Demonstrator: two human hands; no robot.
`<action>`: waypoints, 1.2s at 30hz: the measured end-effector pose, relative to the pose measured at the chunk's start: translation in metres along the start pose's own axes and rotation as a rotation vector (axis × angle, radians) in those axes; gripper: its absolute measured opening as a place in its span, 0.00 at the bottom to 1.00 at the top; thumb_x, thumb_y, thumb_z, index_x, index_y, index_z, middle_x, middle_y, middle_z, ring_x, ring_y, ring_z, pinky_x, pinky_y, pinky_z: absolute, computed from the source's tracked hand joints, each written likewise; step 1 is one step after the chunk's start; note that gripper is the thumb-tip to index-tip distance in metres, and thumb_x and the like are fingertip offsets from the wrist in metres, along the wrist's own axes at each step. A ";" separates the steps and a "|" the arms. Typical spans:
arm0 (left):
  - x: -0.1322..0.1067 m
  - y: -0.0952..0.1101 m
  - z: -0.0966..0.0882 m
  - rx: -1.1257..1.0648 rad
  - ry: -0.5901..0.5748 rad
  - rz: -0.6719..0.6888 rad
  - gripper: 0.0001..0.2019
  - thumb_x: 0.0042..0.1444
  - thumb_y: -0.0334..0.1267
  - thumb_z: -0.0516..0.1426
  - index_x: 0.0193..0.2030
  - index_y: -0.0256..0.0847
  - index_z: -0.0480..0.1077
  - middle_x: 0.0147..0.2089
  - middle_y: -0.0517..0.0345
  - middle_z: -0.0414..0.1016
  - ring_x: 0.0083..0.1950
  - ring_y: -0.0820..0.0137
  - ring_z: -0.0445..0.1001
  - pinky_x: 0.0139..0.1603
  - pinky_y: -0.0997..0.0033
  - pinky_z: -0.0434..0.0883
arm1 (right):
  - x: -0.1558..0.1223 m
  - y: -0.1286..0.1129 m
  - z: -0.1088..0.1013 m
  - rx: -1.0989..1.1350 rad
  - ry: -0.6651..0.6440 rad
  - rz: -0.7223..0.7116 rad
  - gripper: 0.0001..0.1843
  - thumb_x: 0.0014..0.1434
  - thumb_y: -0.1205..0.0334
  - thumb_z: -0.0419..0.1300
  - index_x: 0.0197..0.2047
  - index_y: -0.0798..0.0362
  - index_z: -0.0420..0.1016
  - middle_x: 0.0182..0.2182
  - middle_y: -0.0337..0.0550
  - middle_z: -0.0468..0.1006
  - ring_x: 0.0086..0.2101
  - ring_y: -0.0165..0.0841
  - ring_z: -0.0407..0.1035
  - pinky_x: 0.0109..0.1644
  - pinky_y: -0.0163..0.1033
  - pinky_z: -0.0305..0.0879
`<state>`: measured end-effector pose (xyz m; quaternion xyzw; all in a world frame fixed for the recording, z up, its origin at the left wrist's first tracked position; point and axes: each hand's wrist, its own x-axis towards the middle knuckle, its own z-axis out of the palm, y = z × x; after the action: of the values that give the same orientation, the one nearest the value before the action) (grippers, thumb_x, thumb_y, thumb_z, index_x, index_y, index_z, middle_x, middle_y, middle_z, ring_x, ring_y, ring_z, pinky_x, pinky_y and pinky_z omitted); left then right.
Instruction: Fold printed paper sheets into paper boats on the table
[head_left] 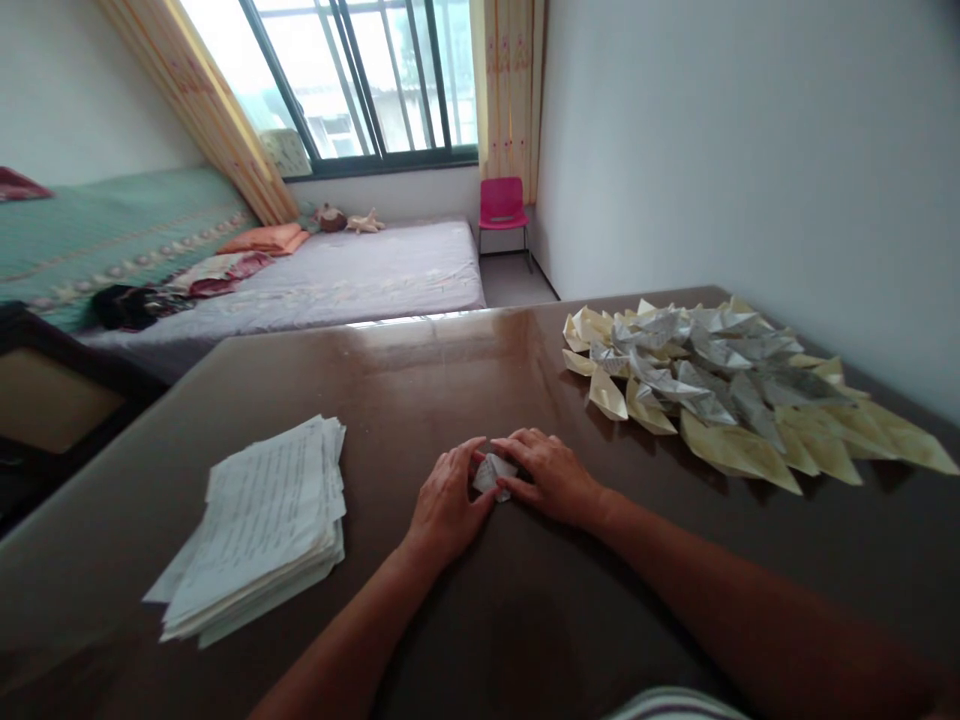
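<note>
A small folded piece of printed white paper (pixel 493 474) lies on the brown table between my two hands. My left hand (pixel 448 500) grips its left side, thumb at the near edge and fingers at the far edge. From the right, my right hand (pixel 551 475) holds the same paper with thumb and fingers curled round it. Parts of the paper are hidden under the fingertips. Left of my hands is a stack of printed paper sheets (pixel 262 525). Many folded paper boats (pixel 705 370), white and yellowish, crowd together at the right.
The glossy brown table (pixel 405 400) fills the foreground, with a white wall (pixel 735 150) along its right. Beyond its far edge are a bed (pixel 397 260) and a pink chair (pixel 502 205) near the window. A dark wooden chair (pixel 60 400) stands at the left.
</note>
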<state>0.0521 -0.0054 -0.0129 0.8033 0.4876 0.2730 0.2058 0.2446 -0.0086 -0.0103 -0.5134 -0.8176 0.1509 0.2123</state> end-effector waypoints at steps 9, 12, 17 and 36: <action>0.007 -0.006 -0.001 -0.369 0.120 -0.004 0.11 0.58 0.39 0.57 0.47 0.42 0.73 0.39 0.57 0.76 0.35 0.73 0.73 0.38 0.73 0.72 | 0.006 0.004 -0.001 0.522 0.164 0.047 0.09 0.58 0.55 0.62 0.37 0.52 0.78 0.30 0.38 0.76 0.28 0.27 0.66 0.34 0.33 0.62; 0.008 -0.005 -0.004 -0.373 0.114 0.007 0.08 0.59 0.40 0.57 0.41 0.42 0.76 0.38 0.56 0.76 0.37 0.72 0.73 0.38 0.73 0.70 | 0.006 0.001 -0.003 0.486 0.209 0.037 0.09 0.58 0.55 0.62 0.36 0.51 0.78 0.30 0.39 0.76 0.30 0.28 0.67 0.35 0.33 0.61; 0.008 -0.004 -0.006 -0.363 0.124 0.020 0.08 0.59 0.40 0.57 0.36 0.42 0.77 0.36 0.56 0.76 0.37 0.71 0.73 0.38 0.73 0.70 | 0.005 -0.001 -0.004 0.465 0.238 0.017 0.09 0.60 0.56 0.60 0.34 0.51 0.78 0.31 0.40 0.76 0.32 0.30 0.68 0.36 0.34 0.62; 0.012 -0.009 -0.007 -0.672 0.215 -0.182 0.10 0.57 0.44 0.58 0.37 0.39 0.73 0.35 0.59 0.75 0.36 0.72 0.72 0.36 0.76 0.70 | 0.011 0.003 0.003 1.127 0.329 0.375 0.14 0.49 0.50 0.67 0.30 0.53 0.74 0.23 0.35 0.74 0.24 0.27 0.65 0.28 0.33 0.61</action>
<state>0.0455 0.0098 -0.0100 0.6109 0.4589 0.4816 0.4294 0.2414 0.0030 -0.0119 -0.4739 -0.4645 0.5135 0.5441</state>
